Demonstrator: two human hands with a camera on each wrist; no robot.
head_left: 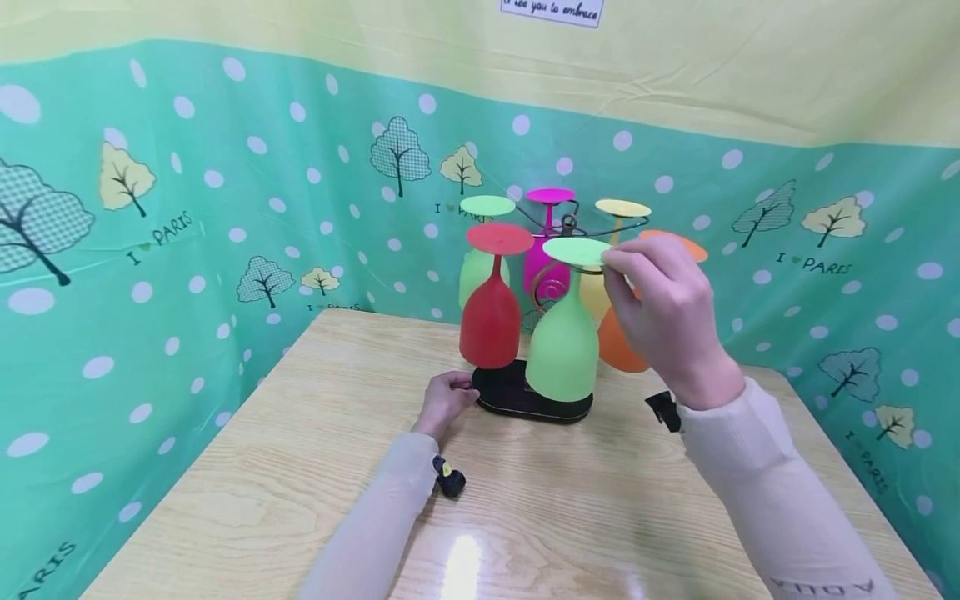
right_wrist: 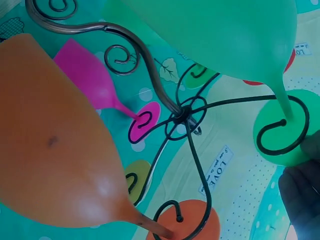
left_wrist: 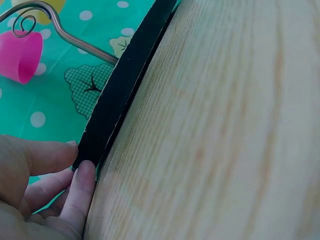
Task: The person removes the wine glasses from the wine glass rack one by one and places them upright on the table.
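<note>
Green goblet (head_left: pixel 562 354), inverted: foot pinched by right hand (head_left: pixel 671 308); seating on wire rack (right_wrist: pixel 184 114) unclear. Black base (head_left: pixel 525 408): end held by left hand (head_left: pixel 446 404). Red goblet (head_left: pixel 490 329): between the hands, themselves apart.

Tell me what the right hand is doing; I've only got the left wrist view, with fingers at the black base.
Observer: The right hand pinches the edge of the upturned foot of the front green glass.

Operator: Is that glass's stem inside a hook, or clear of one?

Observer: Inside: the right wrist view shows a curled wire hook around the stem, against the foot.

Operator: Anything close by on its left?

Observer: Yes, in the head view a red glass hangs upside down just to its left.
</note>
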